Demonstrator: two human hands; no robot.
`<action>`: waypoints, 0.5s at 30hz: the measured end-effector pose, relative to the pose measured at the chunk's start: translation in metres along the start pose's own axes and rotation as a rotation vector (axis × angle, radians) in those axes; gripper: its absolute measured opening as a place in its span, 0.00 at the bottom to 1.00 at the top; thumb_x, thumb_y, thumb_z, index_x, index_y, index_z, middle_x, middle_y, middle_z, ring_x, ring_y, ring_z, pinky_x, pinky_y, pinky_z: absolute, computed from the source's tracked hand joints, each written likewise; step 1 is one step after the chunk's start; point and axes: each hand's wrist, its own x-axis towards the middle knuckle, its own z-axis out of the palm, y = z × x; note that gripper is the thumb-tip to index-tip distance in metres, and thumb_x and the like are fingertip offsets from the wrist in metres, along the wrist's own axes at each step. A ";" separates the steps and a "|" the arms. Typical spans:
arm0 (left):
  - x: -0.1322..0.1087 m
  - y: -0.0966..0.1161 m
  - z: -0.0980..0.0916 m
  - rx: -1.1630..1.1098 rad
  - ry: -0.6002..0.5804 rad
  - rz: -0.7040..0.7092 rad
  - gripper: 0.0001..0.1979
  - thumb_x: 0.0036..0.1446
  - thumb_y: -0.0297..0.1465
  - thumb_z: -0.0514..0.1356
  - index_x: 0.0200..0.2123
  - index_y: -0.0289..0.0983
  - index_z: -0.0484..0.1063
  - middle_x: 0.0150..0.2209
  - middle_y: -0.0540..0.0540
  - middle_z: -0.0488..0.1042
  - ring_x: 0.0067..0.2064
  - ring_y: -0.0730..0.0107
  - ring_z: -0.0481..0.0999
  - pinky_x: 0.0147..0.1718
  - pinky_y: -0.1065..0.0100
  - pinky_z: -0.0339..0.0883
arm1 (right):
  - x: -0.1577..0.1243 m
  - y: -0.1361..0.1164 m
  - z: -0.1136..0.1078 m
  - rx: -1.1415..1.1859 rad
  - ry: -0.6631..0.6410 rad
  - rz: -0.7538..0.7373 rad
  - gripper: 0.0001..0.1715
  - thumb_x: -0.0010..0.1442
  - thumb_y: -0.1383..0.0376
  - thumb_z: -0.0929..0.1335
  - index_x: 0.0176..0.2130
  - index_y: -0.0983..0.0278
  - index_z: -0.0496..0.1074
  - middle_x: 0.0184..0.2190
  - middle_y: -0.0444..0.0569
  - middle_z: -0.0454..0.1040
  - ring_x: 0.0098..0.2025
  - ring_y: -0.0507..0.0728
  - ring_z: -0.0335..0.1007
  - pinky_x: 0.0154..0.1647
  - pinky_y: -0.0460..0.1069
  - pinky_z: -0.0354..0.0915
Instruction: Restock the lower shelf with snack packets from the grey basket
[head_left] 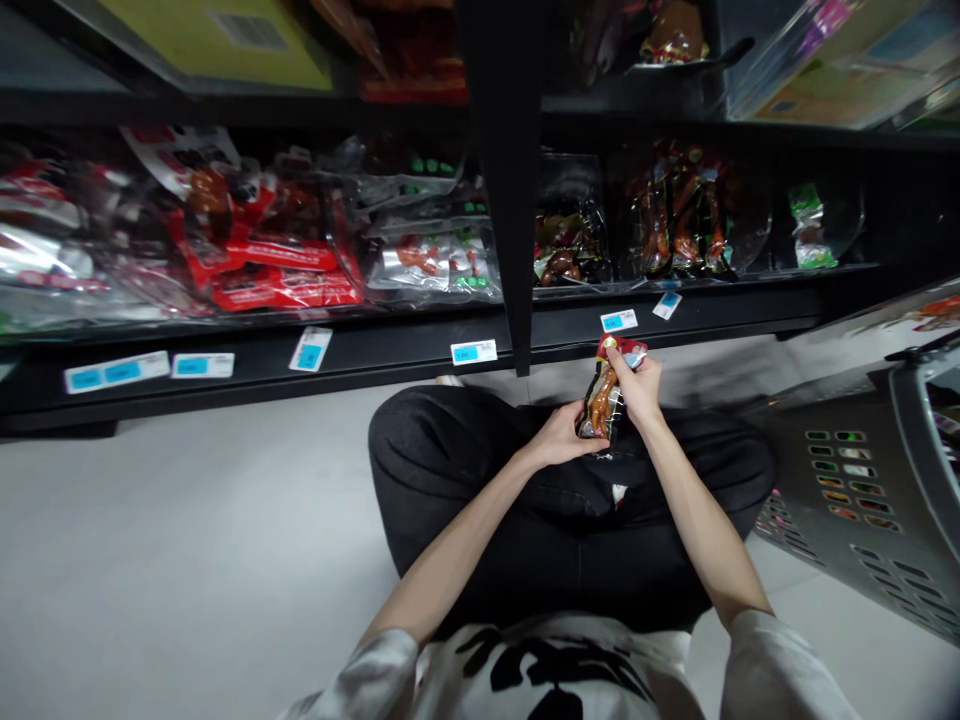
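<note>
I squat in front of a low black shelf (405,350). Both my hands hold one small snack packet (604,398) with a red top and a brown piece of meat showing through. My left hand (561,438) grips its lower end. My right hand (640,385) pinches its upper end, fingers closed round the red top. The packet is above my knees in black trousers, just below the shelf's front edge.
The shelf holds several red, silver and clear snack packets (277,260) in clear bins, with blue price tags (474,352) along its edge. A black upright (504,180) divides it. A grey plastic basket (862,480) stands on the pale floor at my right.
</note>
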 end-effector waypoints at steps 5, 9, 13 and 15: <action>-0.001 0.004 -0.001 0.013 0.012 -0.008 0.22 0.47 0.30 0.71 0.45 0.34 0.73 0.38 0.46 0.78 0.38 0.64 0.77 0.39 0.66 0.70 | 0.001 0.000 0.000 0.032 0.009 0.018 0.25 0.48 0.47 0.77 0.24 0.65 0.75 0.21 0.46 0.75 0.21 0.52 0.69 0.24 0.47 0.64; 0.000 0.002 -0.001 -0.004 0.007 -0.018 0.23 0.46 0.30 0.71 0.46 0.33 0.72 0.40 0.45 0.79 0.40 0.63 0.77 0.41 0.66 0.70 | 0.002 0.002 0.000 0.048 -0.001 0.028 0.25 0.48 0.47 0.77 0.24 0.66 0.75 0.21 0.45 0.75 0.21 0.51 0.68 0.24 0.47 0.65; 0.001 0.000 0.001 -0.016 0.026 -0.026 0.24 0.46 0.31 0.72 0.47 0.33 0.73 0.40 0.46 0.79 0.41 0.62 0.77 0.42 0.65 0.70 | 0.004 0.004 -0.001 0.039 0.018 0.011 0.24 0.48 0.48 0.77 0.23 0.66 0.73 0.19 0.43 0.72 0.20 0.50 0.67 0.23 0.46 0.64; 0.002 0.000 0.003 -0.034 0.044 -0.034 0.21 0.49 0.34 0.71 0.46 0.34 0.74 0.40 0.46 0.79 0.40 0.62 0.77 0.41 0.66 0.70 | 0.003 0.004 -0.001 0.010 0.012 0.007 0.25 0.49 0.48 0.77 0.22 0.65 0.72 0.19 0.43 0.72 0.20 0.50 0.66 0.22 0.46 0.63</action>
